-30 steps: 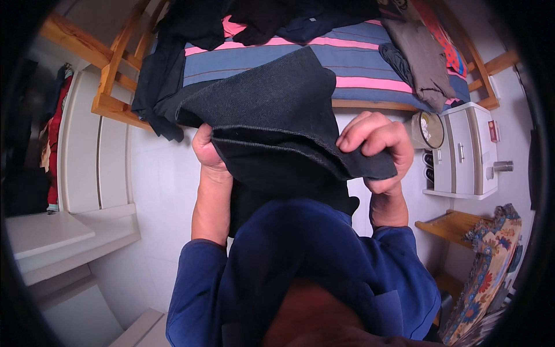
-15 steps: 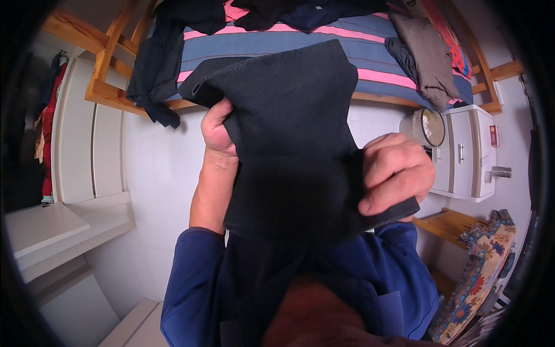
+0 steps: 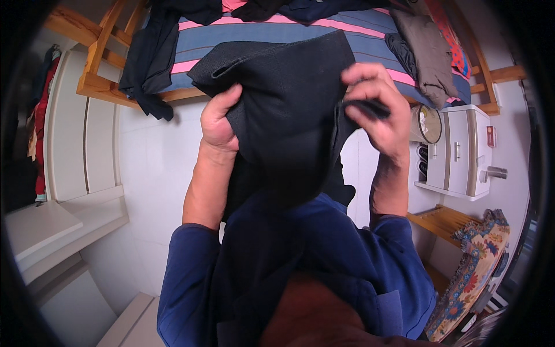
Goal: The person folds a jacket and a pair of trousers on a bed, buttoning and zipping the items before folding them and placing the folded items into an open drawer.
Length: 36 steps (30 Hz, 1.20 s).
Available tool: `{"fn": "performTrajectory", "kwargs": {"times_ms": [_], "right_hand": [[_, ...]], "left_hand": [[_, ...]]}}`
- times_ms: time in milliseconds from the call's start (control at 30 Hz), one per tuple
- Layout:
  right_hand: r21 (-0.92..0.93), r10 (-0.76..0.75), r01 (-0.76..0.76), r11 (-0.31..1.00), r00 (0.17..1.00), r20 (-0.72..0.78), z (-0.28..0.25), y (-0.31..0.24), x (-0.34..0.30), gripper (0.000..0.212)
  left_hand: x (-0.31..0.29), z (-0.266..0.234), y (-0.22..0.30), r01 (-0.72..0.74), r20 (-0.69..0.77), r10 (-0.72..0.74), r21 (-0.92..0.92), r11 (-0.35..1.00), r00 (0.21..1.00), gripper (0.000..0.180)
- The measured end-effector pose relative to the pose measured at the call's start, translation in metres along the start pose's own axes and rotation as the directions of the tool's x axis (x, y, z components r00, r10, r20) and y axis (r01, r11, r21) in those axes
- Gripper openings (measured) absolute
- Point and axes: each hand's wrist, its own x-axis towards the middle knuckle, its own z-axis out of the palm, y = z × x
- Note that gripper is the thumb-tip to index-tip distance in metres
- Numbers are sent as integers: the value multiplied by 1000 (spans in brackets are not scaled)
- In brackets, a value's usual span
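Black cloth (image 3: pixel 289 92): folded, held up in front of the blue shirt (image 3: pixel 329 243), between both hands, apart from bed behind.
Left hand (image 3: pixel 218 118): pinching left side, thumb on top, fingers hidden; likely for steadying.
Right hand (image 3: pixel 388 118): flap on right side caught between thumb and parted fingers; probably for keeping cloth spread.
Bed (image 3: pixel 199 41): striped; dark clothes (image 3: pixel 151 63) draped over left corner, grey-brown garment (image 3: pixel 429 55) right; likely laid within reach.
Bin (image 3: pixel 429 122): just beside white cabinet (image 3: pixel 469 147).

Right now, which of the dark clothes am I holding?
The black garment held between your left hand and right hand; the dark clothes beyond lie on the striped bed, untouched by either hand.
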Motion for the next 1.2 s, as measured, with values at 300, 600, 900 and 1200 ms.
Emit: {"fn": "performTrajectory", "kwargs": {"times_ms": [300, 600, 900, 1200], "right_hand": [[287, 310, -283, 915, 949, -51, 14, 49, -4, 20], [559, 542, -459, 690, 840, 20, 19, 51, -20, 25], [101, 104, -88, 991, 981, -163, 21, 26, -26, 21], [231, -135, 117, 966, 989, 64, 12, -10, -30, 21]], "left_hand": [[-7, -6, -2, 4, 95, -7, 37, 999, 995, 47], [-11, -15, 6, 74, 41, -74, 2, 997, 996, 47], [-32, -6, 26, -36, -229, 222, 616, 787, 948, 45], [-45, -10, 51, 23, 32, 409, 991, -128, 912, 44]]}}
